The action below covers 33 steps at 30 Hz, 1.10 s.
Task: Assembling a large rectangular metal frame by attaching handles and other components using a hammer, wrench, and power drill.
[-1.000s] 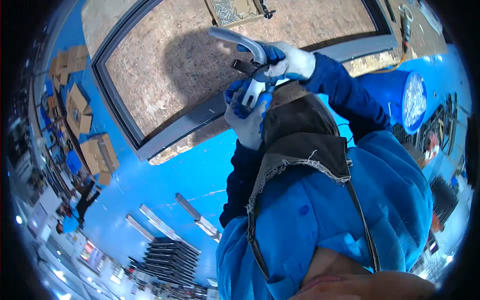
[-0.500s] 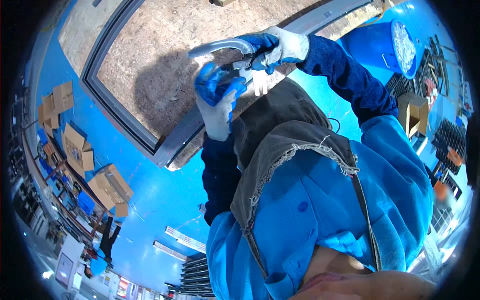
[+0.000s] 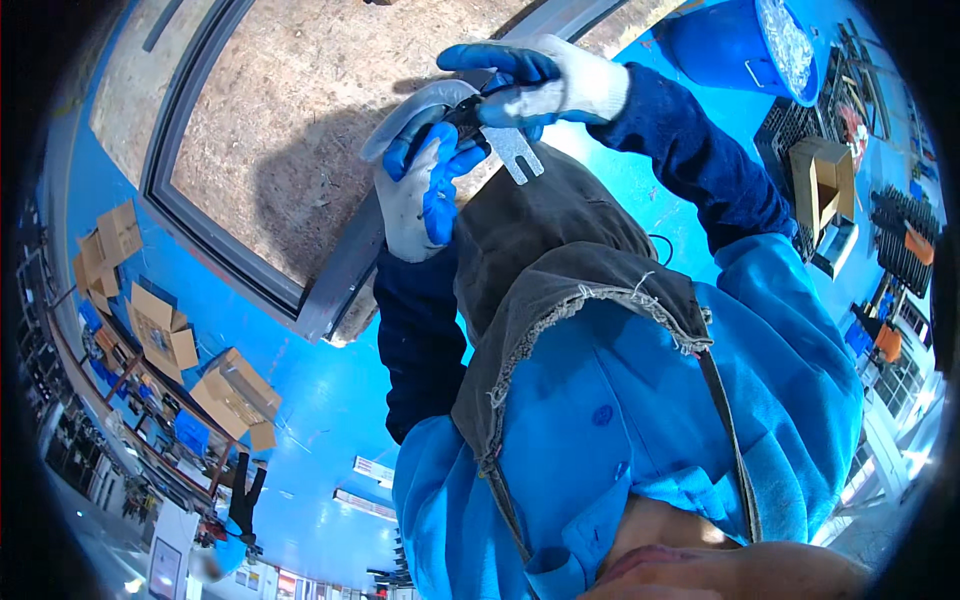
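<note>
A silver curved handle [image 3: 402, 112], like a window or door handle, is held over the frame's near edge. A black part sits at its end, and a pale forked metal plate [image 3: 512, 150] sticks out below. My left hand [image 3: 415, 195], in a white glove with blue coating, is closed around the curved grip. My right hand [image 3: 560, 88], gloved alike, pinches the black part, with its index finger stretched out to the left. The fingers hide how the black part and the plate join.
A dark grey frame [image 3: 215, 240] lies in front of me on a rough brown board [image 3: 260, 100]. A blue barrel [image 3: 705, 50] holding clear plastic stands at the far right. Cardboard boxes [image 3: 235, 395] are on the blue floor at left, and another person [image 3: 232, 550] is at lower left.
My left hand has gone from spread fingers beside the handle to a grip on it. The handle and forked plate have turned, and my right index finger has stretched out.
</note>
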Each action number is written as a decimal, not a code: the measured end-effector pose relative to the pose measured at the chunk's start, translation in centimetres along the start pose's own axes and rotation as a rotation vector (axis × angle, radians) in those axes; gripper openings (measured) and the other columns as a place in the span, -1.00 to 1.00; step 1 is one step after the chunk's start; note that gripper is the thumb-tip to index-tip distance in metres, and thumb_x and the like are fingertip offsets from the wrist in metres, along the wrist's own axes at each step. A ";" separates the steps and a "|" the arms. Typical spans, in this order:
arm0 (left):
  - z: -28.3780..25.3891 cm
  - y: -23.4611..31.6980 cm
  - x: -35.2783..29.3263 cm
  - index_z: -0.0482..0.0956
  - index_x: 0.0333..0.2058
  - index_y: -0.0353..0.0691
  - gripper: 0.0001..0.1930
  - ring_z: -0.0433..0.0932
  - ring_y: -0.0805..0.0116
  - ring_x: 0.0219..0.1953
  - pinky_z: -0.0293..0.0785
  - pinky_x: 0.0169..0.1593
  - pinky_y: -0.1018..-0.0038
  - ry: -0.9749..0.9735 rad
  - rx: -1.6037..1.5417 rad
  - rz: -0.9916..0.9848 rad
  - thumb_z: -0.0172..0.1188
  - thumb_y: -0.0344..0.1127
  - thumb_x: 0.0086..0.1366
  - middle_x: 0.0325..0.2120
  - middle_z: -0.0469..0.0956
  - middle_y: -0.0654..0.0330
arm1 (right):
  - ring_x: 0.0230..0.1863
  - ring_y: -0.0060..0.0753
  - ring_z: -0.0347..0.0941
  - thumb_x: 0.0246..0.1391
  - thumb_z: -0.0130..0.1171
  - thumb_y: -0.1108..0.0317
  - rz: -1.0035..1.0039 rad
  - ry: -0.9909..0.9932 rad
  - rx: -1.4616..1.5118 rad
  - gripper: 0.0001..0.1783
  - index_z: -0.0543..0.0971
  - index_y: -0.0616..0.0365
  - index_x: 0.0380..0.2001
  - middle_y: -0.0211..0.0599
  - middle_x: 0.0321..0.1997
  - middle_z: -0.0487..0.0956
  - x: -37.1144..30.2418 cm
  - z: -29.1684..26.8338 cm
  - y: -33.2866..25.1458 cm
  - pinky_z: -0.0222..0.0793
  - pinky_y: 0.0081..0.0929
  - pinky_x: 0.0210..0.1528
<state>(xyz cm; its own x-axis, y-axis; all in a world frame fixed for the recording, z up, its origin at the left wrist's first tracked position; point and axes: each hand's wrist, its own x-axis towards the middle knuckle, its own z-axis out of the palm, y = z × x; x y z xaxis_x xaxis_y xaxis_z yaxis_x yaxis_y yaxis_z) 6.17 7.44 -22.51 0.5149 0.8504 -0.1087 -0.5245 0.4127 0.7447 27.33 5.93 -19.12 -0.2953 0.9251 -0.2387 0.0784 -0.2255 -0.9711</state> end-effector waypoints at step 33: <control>7.7 -4.6 -9.0 0.40 -0.07 -0.23 -0.59 0.57 0.08 -0.30 0.49 -0.29 0.35 -0.220 1.380 -0.156 0.20 -0.39 0.05 -0.30 0.54 -0.01 | -0.10 -0.53 0.38 0.10 0.15 0.16 -0.036 -0.208 0.467 -0.44 0.35 0.24 0.10 -0.30 -0.11 0.50 -13.0 0.4 8.8 0.32 -0.53 -0.04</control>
<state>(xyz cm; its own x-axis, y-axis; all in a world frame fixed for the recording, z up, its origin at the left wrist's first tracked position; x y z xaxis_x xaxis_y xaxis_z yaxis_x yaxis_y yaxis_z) 9.16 -4.60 -19.89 0.6665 0.7056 -0.2407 0.5598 -0.2604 0.7867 31.48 -8.26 -24.58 -0.4768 0.8653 -0.1547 -0.3554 -0.3508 -0.8664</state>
